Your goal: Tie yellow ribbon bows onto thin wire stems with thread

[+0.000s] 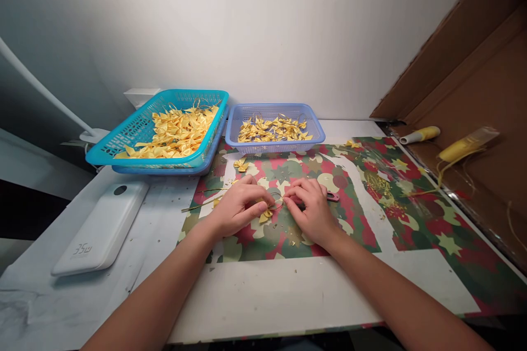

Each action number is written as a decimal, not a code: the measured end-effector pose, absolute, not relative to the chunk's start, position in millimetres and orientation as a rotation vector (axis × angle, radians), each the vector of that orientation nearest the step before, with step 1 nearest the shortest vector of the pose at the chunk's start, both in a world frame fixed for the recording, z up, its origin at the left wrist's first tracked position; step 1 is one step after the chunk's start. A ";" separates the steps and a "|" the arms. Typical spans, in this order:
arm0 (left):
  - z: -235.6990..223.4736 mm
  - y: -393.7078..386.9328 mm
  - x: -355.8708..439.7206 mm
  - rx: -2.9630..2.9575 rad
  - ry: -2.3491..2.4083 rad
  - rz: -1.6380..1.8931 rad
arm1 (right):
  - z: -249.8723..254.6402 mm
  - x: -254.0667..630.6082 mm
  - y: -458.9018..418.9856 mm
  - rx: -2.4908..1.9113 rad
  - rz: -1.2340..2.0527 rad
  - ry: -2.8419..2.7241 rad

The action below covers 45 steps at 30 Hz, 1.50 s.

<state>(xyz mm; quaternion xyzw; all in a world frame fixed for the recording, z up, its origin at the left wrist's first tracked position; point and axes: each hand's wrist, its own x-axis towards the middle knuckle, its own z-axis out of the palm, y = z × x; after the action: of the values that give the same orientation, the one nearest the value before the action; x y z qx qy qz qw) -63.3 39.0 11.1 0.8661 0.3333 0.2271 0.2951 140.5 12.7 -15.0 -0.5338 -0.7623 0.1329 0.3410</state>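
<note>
Over the patterned paper, my left hand [242, 207] is closed, thumb and fingers pinched around a yellow ribbon bow [265, 215] that shows partly below the thumb. A thin gold cord [278, 206] curves in a loop between my two hands. My right hand [312, 211] pinches the cord's end between thumb and forefinger. Under and behind the right hand lies a tool with a dark pink handle [332, 197], mostly hidden. Loose gold cords [201, 206] lie left of my left hand. Another yellow bow [241, 165] rests on the paper beyond it.
A turquoise basket [99, 149] with many yellow bows stands at back left, stacked on a blue one. Beside it, a periwinkle basket [275, 147] holds bows with cords. A white power bank [102, 230] lies left. Yellow spools [467, 144] lie right by the cardboard [473, 60].
</note>
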 end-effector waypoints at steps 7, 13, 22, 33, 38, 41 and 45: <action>11.2 39.7 -60.3 2.224 0.833 0.607 | -15.3 140.6 12.2 -1.378 0.357 -1.983; 10.3 41.2 -60.7 2.267 0.795 0.579 | -15.6 140.3 12.3 -1.381 0.358 -1.985; 8.9 42.2 -66.4 2.369 0.836 0.572 | -16.1 141.6 13.4 -1.391 0.337 -1.982; 8.5 41.9 -66.9 2.355 0.918 0.634 | -16.4 142.4 14.3 -1.401 0.342 -1.982; 5.8 42.2 -64.0 2.281 1.116 0.765 | -17.3 142.6 14.4 -1.399 0.334 -1.996; 7.2 41.3 -61.7 2.278 1.033 0.729 | -16.8 142.1 14.2 -1.396 0.340 -1.991; 13.1 39.6 -59.9 2.230 0.940 0.637 | -15.6 141.1 14.1 -1.389 0.351 -1.973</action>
<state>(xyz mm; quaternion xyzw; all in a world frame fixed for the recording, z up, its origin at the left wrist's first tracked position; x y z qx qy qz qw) -59.9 39.6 13.1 0.8461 0.3565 0.2417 0.3141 141.1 14.1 -15.6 -0.5347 -0.7597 0.1352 0.3444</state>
